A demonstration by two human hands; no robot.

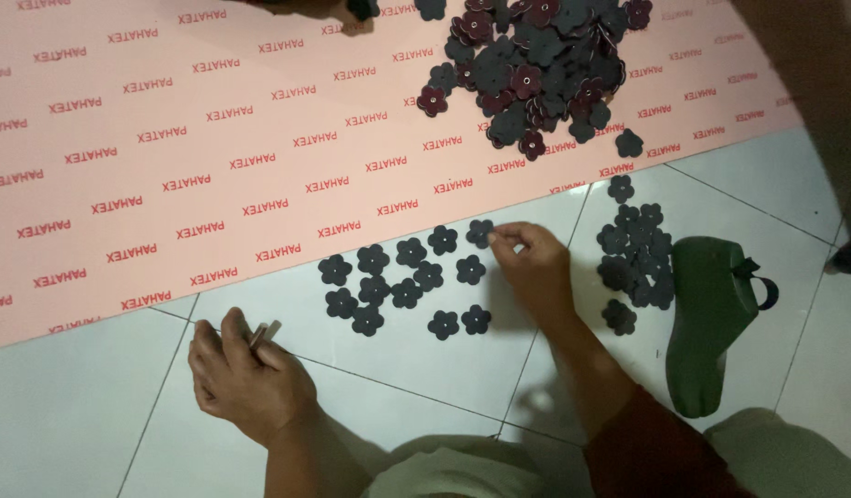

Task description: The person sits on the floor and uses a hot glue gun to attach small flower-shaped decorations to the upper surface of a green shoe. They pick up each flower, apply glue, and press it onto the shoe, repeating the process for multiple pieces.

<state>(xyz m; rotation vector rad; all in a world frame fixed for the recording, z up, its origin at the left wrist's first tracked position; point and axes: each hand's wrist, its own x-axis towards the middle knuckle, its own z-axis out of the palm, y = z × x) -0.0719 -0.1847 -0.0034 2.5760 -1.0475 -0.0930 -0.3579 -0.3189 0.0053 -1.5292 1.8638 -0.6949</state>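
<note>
Black flower cutout (480, 232) flat under right hand (534, 267), left hand (241, 373) gripping tool (262, 334)

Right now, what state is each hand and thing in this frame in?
Left hand: resting on the tiled floor, closed around a thin metal tool.
Right hand: fingertips pinching a dark flower cutout.
Laid-out flower cutouts: flat, set out in rough rows.
Heaped cutouts: jumbled pile on the pink printed sheet.
Small stack of cutouts: overlapping, loose.
Green shoe form: lying on the floor, untouched.
</note>
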